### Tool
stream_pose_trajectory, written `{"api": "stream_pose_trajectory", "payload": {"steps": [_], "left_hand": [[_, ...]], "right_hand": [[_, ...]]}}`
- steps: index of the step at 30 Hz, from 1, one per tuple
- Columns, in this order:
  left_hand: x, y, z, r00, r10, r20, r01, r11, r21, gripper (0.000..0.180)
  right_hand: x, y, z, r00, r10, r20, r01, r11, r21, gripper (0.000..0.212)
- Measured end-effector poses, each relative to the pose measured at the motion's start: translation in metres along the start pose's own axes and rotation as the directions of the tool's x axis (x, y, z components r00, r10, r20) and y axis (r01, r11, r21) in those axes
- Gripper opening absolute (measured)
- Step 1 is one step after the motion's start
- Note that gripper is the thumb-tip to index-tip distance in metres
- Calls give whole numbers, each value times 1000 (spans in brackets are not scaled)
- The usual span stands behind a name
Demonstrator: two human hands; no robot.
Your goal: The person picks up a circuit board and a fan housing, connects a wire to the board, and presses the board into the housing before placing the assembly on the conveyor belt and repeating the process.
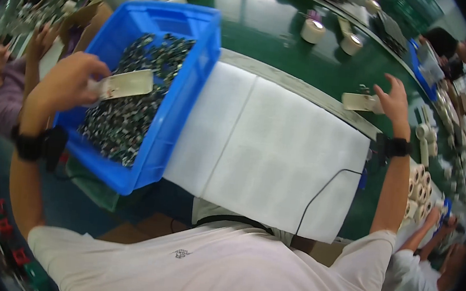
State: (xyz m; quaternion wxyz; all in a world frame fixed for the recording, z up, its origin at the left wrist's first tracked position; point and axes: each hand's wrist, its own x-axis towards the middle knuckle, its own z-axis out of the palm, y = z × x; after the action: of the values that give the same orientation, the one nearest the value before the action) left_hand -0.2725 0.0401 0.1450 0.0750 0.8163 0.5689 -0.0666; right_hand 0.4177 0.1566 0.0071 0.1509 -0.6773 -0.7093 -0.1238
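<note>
My left hand [75, 83] is over the left part of a blue plastic bin [194, 84]. Its fingers are closed round the whitish end of a cream plastic shell piece [130, 84], which points to the right above many small shiny metal parts [115, 127]. At the far right of the work surface, my right hand [395, 103] has its thumb and fingers spread. A similar cream plastic piece [358, 102] lies beside it, close to the palm, on the pale ledge; whether they touch is hard to see.
A white padded sheet [278, 150] covers the bench before me, crossed by a black cable [325, 190]. Beyond runs a green work surface [257, 23] with round cream housings [313, 32]. Co-workers sit at left and right, near stacked cream cylinders [418, 190].
</note>
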Motion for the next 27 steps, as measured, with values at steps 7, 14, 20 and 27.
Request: {"api": "stream_pose_trajectory", "payload": {"steps": [7,14,20,27], "left_hand": [[21,130,-49,853,414,-317,-336,901,273,33],[18,206,-38,731,618,-288,-547,784,292,44],[35,113,-21,865,329,-380,-401,907,-129,73],[43,43,44,966,232,117,-185,931,-315,99]], "right_hand": [[-36,-202,-108,853,-396,340,-277,208,938,59],[-98,-250,-151,258,-828,498,-545,301,783,44],[-165,-190,-127,520,-515,681,-737,132,663,35],[-200,-148,-92,711,-35,702,-703,7,711,33]]}}
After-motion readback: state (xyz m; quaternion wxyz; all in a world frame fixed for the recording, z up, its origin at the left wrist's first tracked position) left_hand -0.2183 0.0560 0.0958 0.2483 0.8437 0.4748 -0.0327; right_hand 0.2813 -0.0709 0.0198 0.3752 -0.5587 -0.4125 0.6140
